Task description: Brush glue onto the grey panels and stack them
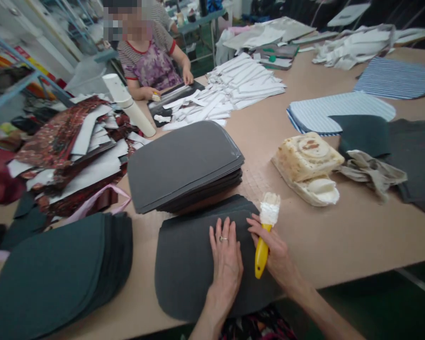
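Left hand: the left hand [225, 255] lies flat, fingers spread a little, palm down on the dark sheet [187, 269], holding nothing.
Right hand: the right hand [274, 250] is closed round the yellow handle of a brush [265, 231], bristles white with paste, pointing away.
Dark sheet: at the near edge of the table [340, 236], overhanging it slightly.
Beyond: a stack of grey sheets [184, 165] just behind.
Right: a crusted paste tub [306, 167], near a rag [371, 172].
Far side: a person [148, 61] handling white strips [230, 89].
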`<state>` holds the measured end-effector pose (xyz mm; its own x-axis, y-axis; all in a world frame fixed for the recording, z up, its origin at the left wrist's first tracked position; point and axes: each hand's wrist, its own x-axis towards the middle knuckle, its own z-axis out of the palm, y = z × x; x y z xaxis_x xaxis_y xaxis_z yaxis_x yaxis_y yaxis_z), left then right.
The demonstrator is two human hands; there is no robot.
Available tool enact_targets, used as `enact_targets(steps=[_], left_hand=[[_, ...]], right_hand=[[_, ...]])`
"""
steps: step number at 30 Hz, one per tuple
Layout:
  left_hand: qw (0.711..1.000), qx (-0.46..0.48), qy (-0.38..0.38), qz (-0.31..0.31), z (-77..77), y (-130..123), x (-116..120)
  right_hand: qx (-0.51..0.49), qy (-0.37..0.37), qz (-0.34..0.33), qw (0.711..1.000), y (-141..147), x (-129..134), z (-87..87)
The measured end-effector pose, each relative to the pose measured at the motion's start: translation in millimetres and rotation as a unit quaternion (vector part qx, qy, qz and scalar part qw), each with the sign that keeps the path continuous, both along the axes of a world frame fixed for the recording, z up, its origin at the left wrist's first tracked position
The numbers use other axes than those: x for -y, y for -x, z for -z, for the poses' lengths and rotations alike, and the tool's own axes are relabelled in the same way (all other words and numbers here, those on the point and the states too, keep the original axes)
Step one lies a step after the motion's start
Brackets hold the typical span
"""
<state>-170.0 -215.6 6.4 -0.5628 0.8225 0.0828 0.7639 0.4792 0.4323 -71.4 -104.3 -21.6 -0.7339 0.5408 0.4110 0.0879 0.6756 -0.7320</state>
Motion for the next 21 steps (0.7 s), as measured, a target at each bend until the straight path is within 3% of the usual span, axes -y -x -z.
enact_targets(steps=[4,7,13,16,21], left_hand=[[0.998,0.033,0.035,-0.029,9.6,-23.1,2.5],[0.996,0.071,0.035,-0.028,7.0,-33.0,-6.6],[0.992,0.107,0.053,-0.044,-11.3,-39.5,-5.9],[0.989,0.092,0.076,-0.083,-17.0,-35.2,19.9],[0.985,0.027,0.079,-0.152,-13.2,-33.7,98.2]], right_hand=[[0.025,0.047,-0.068,0.996,-1.7,-1.2,21.4],[0.049,0.057,-0.069,0.995,-10.7,-14.1,31.0],[0.047,0.014,-0.057,0.997,-4.3,-30.0,20.8],[0.032,-0.029,-0.07,0.997,6.9,-22.1,20.2],[0.031,-0.077,-0.09,0.992,9.7,-22.5,28.9]])
